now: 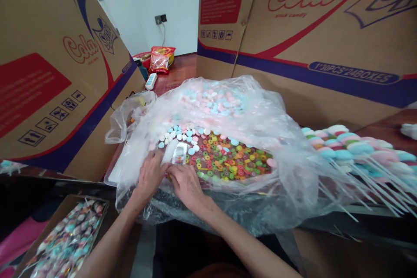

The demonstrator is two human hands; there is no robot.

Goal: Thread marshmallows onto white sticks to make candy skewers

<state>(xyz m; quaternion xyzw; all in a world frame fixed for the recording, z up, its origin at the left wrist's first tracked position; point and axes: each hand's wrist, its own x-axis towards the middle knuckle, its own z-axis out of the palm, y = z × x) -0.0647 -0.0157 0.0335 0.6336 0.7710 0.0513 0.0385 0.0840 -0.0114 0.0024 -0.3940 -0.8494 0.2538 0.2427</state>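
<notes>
My left hand (151,174) and my right hand (188,184) meet at the lower end of a small plastic packet (180,153) with a printed face. The fingers of both are closed on it; the exact grip is partly hidden. Under and beside the packet lie small ring-shaped candies (228,163) in green, red, yellow and orange. Just beyond it are round pastel candies (177,134) in white, blue and pink. All of these rest on a large clear plastic bag (293,156), spread out and crumpled, with more pastel candies (221,99) inside its far part.
Twisted marshmallow sticks (361,152) lie at the right. Large cardboard boxes stand at the left (42,108) and at the back right (293,52). An open box of wrapped lollipops (70,234) sits low at the left. A red snack bag (161,60) lies on the table (182,67).
</notes>
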